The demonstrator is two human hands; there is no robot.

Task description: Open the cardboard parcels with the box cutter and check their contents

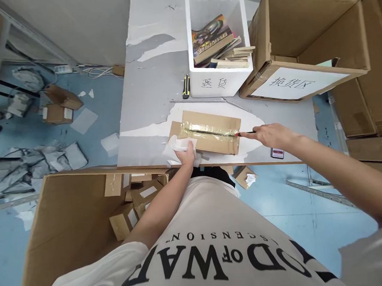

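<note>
A taped cardboard box (210,147) lies on the table in front of me, with a dark slit running along the tape (199,128) on its top. My right hand (271,134) is closed around a slim tool with a black and red end (241,134), its tip at the right end of the slit; it looks like a pen or small knife. At the box's left end, my left hand (187,154) is closed on crumpled white paper (175,147) and rests against the cardboard.
A white foam box (221,79) holding books stands behind, beside a yellow-black utility knife (186,87). To its right is a large open carton (316,25). A phone (277,153) lies near the table's front edge. Another carton (69,209) with small boxes stands at lower left.
</note>
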